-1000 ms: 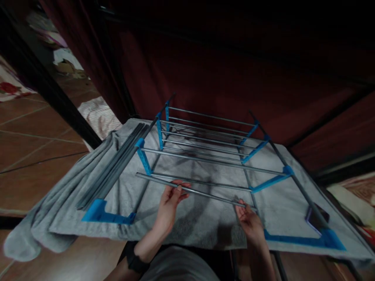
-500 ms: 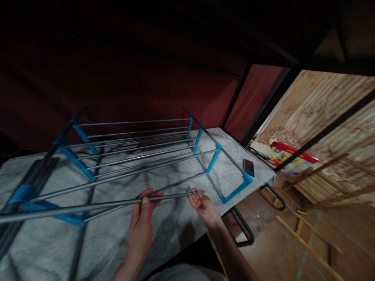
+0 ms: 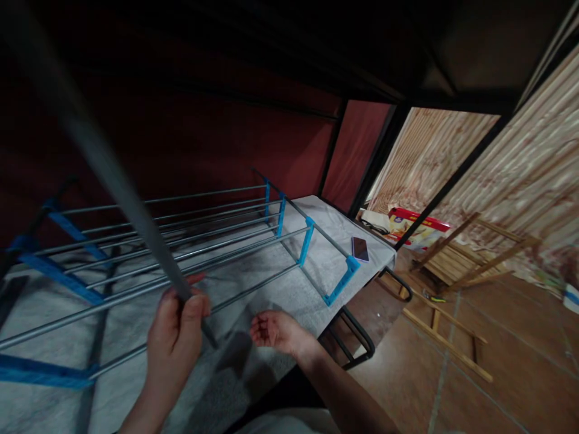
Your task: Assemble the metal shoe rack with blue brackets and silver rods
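Observation:
My left hand (image 3: 178, 319) is wrapped around a grey metal rod (image 3: 124, 193) near its lower end. The rod slants steeply up to the left, its upper part blurred. To the right, palm turned up with fingers loosely curled, is my right hand (image 3: 275, 331); it is off the rod and I see nothing in it. Behind both hands stands a rack of thin grey rods (image 3: 257, 286) joined by blue plastic brackets (image 3: 306, 242). The rack rests on a table with a pale grey cloth (image 3: 289, 295).
A phone (image 3: 360, 248) lies near the table's right end. Black metal tubes (image 3: 359, 337) stick out past the table edge. On the tiled floor are a wooden frame (image 3: 446, 343), a slatted wooden piece (image 3: 452, 265) and a red box (image 3: 418, 228). A dark red panel (image 3: 217, 144) rises behind.
The rod has swung from nearly level to steeply tilted, its left part lifted. My right hand has let go of its end. The view has turned right.

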`<state>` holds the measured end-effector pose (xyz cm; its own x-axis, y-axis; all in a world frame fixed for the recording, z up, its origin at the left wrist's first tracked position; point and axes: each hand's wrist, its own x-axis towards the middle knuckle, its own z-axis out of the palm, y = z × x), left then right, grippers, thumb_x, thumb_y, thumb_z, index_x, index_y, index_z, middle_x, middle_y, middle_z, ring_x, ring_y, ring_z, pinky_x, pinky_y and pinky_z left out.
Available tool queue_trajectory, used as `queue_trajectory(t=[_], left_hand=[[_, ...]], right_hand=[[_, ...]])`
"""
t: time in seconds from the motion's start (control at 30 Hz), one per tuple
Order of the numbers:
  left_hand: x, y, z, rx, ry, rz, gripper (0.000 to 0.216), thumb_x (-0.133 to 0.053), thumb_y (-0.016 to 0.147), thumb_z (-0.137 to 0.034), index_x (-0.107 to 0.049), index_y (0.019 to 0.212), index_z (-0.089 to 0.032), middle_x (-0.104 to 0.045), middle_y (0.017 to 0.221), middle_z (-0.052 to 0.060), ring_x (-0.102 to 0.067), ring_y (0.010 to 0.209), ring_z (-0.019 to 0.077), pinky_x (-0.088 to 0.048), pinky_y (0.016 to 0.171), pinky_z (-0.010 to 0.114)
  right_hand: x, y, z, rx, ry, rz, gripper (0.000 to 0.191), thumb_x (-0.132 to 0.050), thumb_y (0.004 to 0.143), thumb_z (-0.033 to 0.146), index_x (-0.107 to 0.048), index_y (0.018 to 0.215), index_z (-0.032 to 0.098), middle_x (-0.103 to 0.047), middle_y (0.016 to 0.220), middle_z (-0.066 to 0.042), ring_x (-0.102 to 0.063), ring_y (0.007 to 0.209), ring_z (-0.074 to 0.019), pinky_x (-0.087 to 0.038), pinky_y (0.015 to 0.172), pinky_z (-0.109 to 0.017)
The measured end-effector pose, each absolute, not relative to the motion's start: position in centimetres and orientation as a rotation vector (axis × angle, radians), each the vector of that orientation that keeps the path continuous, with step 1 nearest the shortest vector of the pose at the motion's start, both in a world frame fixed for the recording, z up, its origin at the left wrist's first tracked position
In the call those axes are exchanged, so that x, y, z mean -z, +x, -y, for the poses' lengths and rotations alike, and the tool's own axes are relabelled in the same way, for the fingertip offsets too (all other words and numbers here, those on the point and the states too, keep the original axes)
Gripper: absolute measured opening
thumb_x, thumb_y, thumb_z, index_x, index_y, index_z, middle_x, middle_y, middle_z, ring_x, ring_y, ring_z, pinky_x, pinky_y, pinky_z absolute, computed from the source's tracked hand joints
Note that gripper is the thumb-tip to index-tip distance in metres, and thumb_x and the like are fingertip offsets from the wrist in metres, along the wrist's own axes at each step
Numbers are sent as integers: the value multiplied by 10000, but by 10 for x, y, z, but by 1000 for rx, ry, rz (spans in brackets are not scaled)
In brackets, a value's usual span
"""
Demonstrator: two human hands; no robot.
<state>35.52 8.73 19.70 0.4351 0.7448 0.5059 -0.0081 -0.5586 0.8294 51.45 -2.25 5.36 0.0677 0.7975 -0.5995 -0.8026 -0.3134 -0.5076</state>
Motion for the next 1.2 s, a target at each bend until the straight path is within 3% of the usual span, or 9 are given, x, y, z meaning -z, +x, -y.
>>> queue_trajectory(t=[0.1, 0.2, 0.3, 0.43, 0.57, 0.73, 0.87, 1.0, 1.2], left_hand=[[-185, 351, -84, -1043, 2079, -713, 429, -492, 982, -559, -644, 1211, -230, -603, 721, -19, -583, 631, 172, -466, 576, 276], [-160, 353, -81, -931, 2264, -641, 438, -465, 985, -591, -667, 1140, -235, -744, 872, 16, -720, 780, 204, -547, 650, 270], [-133, 354, -80, -941, 2480, -559, 433, -423, 1017, -565, -669, 1111, -222, -790, 971, 41, -760, 832, 212, -578, 699, 268], [-109, 348, -81, -1003, 2738, -443, 408, -388, 1051, -491, -654, 1176, -208, -795, 1014, 48, -768, 839, 201, -589, 732, 272], [-94, 340, -85, -981, 2859, -451, 389, -377, 1061, -455, -656, 1147, -198, -794, 944, 37, -761, 762, 194, -577, 658, 281], [-75, 334, -88, -878, 2841, -506, 409, -363, 1060, -466, -666, 1150, -207, -796, 963, 33, -762, 773, 182, -582, 673, 271], [-65, 331, -88, -764, 2800, -598, 452, -340, 1050, -498, -679, 1172, -225, -797, 1026, 52, -769, 835, 205, -597, 710, 287], [-64, 326, -88, -661, 2739, -655, 427, -367, 1038, -502, -672, 1182, -239, -793, 1064, 56, -772, 869, 221, -602, 722, 303], [-62, 315, -87, -666, 2655, -831, 403, -437, 1014, -505, -640, 1223, -227, -788, 1055, 63, -767, 777, 237, -575, 619, 317]], right_hand=[[-58, 520, 26, -1383, -1009, -13, 102, -560, 827, 171, -647, 863, 132, -698, 746, -47, -636, 630, -121, -510, 662, -247], [-69, 530, 32, -1253, -1004, -5, 156, -639, 707, 144, -650, 862, 145, -702, 741, -28, -635, 631, -116, -512, 680, -247], [-84, 539, 40, -1121, -998, 57, 209, -698, 659, 176, -668, 866, 158, -717, 760, -26, -647, 662, -125, -522, 683, -252], [-108, 548, 49, -976, -956, 175, 235, -751, 687, 233, -686, 904, 173, -736, 822, -32, -672, 706, -133, -532, 687, -250], [-128, 556, 53, -851, -855, 224, 219, -754, 726, 224, -676, 930, 205, -732, 859, -3, -697, 785, -145, -567, 756, -269], [-142, 569, 53, -729, -802, 189, 207, -748, 790, 280, -665, 966, 208, -764, 1016, -48, -715, 884, -167, -585, 818, -292], [-147, 583, 51, -640, -786, 109, 227, -694, 886, 389, -680, 995, 189, -766, 972, -59, -711, 824, -155, -581, 786, -277], [-143, 594, 52, -584, -830, 84, 205, -684, 918, 370, -681, 1000, 183, -759, 936, -59, -698, 798, -146, -580, 772, -271], [-134, 602, 49, -536, -875, 64, 208, -707, 916, 398, -651, 949, 200, -721, 838, -18, -652, 688, -115, -557, 660, -225]])
